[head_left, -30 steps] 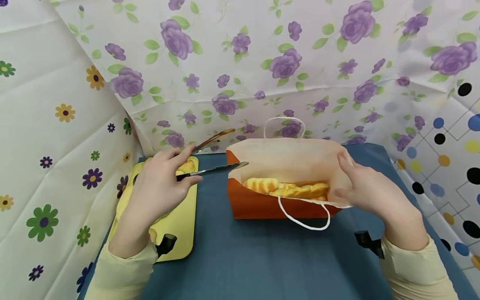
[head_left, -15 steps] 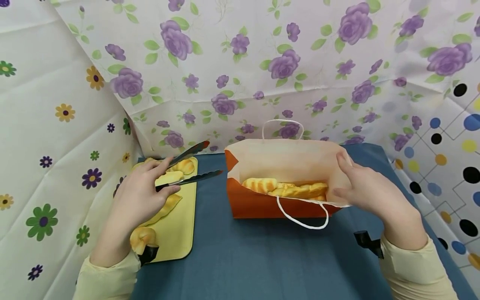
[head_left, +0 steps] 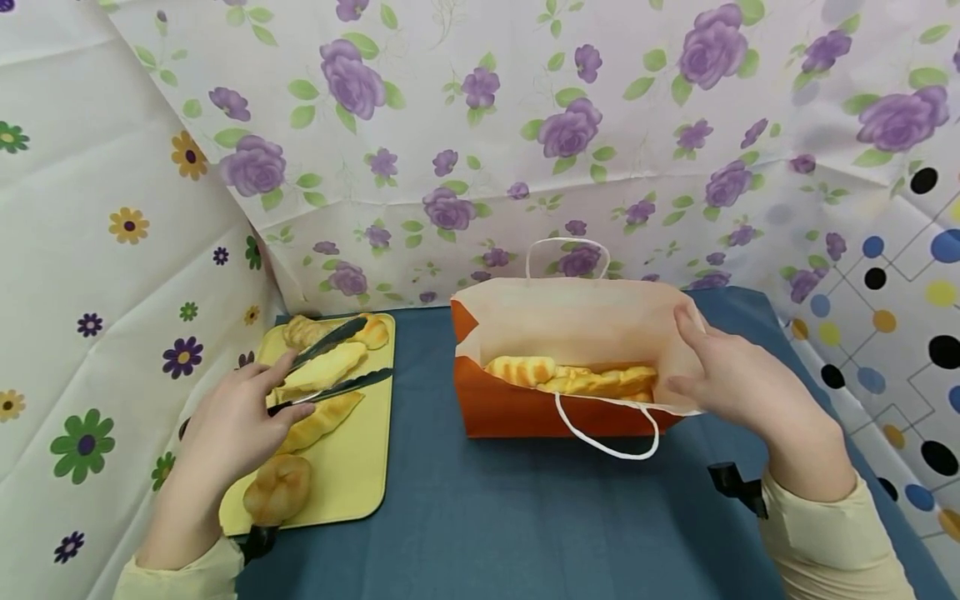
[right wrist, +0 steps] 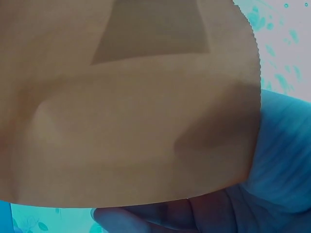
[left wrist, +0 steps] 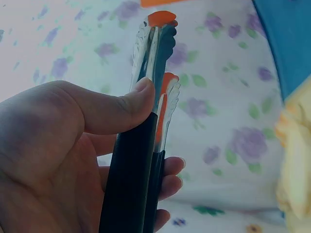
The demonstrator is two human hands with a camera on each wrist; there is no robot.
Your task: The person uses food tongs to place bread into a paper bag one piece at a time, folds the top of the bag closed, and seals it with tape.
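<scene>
Left hand gripped spread tongs over bread on the tray; right hand held the paper bag.

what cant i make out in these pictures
Head: floor of the bag, hidden by its front and the bread inside.
Head: handle ends of the tongs, hidden by the left hand.
Left wrist: blurred bread, cut off by the right edge.
Right wrist: part of the right hand, behind the bag's paper.
</scene>
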